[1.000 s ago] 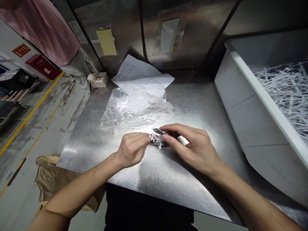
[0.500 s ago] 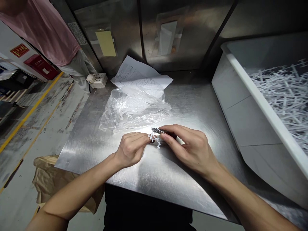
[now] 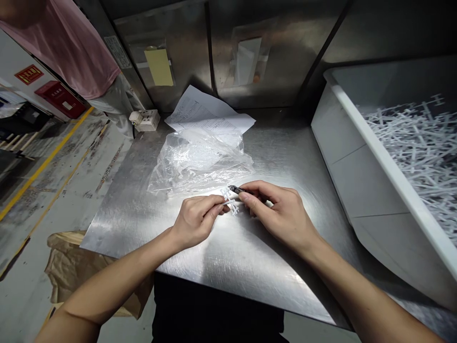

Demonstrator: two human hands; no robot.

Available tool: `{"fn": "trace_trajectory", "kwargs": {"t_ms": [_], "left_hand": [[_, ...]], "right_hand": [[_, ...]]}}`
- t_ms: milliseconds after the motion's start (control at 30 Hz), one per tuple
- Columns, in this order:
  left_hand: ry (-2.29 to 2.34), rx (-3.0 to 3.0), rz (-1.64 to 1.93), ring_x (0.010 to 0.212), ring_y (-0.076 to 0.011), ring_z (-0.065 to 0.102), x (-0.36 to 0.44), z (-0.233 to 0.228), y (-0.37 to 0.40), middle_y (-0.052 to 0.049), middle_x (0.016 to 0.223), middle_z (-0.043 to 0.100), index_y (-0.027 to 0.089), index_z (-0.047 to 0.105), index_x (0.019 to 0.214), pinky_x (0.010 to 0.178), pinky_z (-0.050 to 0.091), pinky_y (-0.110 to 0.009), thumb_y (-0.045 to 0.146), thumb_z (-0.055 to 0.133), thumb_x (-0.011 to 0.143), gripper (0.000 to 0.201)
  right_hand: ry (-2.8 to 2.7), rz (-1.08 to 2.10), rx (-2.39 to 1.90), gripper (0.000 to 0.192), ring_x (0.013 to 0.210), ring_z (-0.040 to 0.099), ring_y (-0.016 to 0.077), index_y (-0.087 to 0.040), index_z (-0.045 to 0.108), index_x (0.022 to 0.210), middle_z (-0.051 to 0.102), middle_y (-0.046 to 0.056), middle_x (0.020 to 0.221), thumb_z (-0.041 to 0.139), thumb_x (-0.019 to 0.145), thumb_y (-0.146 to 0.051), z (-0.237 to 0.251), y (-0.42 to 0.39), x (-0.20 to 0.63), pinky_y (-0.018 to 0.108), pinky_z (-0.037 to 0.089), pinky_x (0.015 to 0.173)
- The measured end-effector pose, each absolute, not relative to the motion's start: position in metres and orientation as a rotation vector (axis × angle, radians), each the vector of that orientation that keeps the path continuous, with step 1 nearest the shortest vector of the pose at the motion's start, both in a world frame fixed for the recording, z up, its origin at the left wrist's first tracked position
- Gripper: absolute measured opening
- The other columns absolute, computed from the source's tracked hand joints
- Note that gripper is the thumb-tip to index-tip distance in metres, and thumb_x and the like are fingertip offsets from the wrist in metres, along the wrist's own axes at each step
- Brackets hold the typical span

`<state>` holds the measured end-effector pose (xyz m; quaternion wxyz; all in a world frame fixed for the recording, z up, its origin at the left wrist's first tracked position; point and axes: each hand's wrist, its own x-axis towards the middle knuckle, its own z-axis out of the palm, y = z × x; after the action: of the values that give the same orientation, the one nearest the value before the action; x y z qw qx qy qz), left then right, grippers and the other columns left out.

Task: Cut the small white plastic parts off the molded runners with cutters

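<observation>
The left hand (image 3: 195, 220) is turning the white plastic piece (image 3: 233, 208), fingers pinching it above the worktop (image 3: 246, 271); the right hand (image 3: 282, 209) is grasping a small metal tool (image 3: 235, 189) beside its far end, so another spot is probably being presented.

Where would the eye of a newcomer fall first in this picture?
Probably the middle of the shiny metal table: the left hand pinches a small white piece there, and the right hand holds a small tool close to it. Next may come the big pale bin at the right, with its tangle of white pieces, then the crumpled clear bag beyond the hands.
</observation>
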<state>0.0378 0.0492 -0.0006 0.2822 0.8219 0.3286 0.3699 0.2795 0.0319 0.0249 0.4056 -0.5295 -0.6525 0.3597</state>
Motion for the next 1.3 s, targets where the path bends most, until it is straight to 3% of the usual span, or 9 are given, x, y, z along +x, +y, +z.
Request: {"fn": "trace_trajectory", "kwargs": {"t_ms": [300, 633, 1300], "left_hand": [[0.875, 2.230, 0.971, 0.083, -0.0176, 0.083, 0.037, 0.000, 0.049, -0.003, 0.093, 0.084, 0.019, 0.074, 0.113, 0.077, 0.063, -0.028, 0.014, 0.059, 0.113, 0.016], [0.828, 2.293, 0.996, 0.081, -0.0173, 0.080, 0.038, 0.001, 0.050, -0.003, 0.095, 0.083, 0.020, 0.073, 0.110, 0.077, 0.061, -0.029, 0.012, 0.057, 0.111, 0.018], [0.856, 2.414, 1.041, 0.081, -0.0189, 0.082, 0.040, -0.006, 0.050, -0.005, 0.095, 0.084, 0.018, 0.073, 0.118, 0.076, 0.064, -0.031, 0.010, 0.055, 0.111, 0.021]], "right_hand": [[-1.681, 0.910, -1.220, 0.013, 0.075, 0.076, 0.0172, -0.025, 0.085, 0.111, 0.084, 0.000, 0.090, 0.076, 0.107, -0.034, 0.032, 0.023, 0.276, 0.030, 0.057, 0.069], [-1.686, 0.930, -1.221, 0.015, 0.076, 0.079, 0.0201, -0.024, 0.084, 0.112, 0.085, 0.003, 0.092, 0.075, 0.108, -0.034, 0.037, 0.020, 0.274, 0.033, 0.060, 0.069], [-1.540, 0.893, -1.260, 0.018, 0.070, 0.072, 0.0187, -0.023, 0.085, 0.103, 0.081, 0.002, 0.083, 0.073, 0.107, -0.035, 0.028, 0.017, 0.258, 0.031, 0.055, 0.064]]}}
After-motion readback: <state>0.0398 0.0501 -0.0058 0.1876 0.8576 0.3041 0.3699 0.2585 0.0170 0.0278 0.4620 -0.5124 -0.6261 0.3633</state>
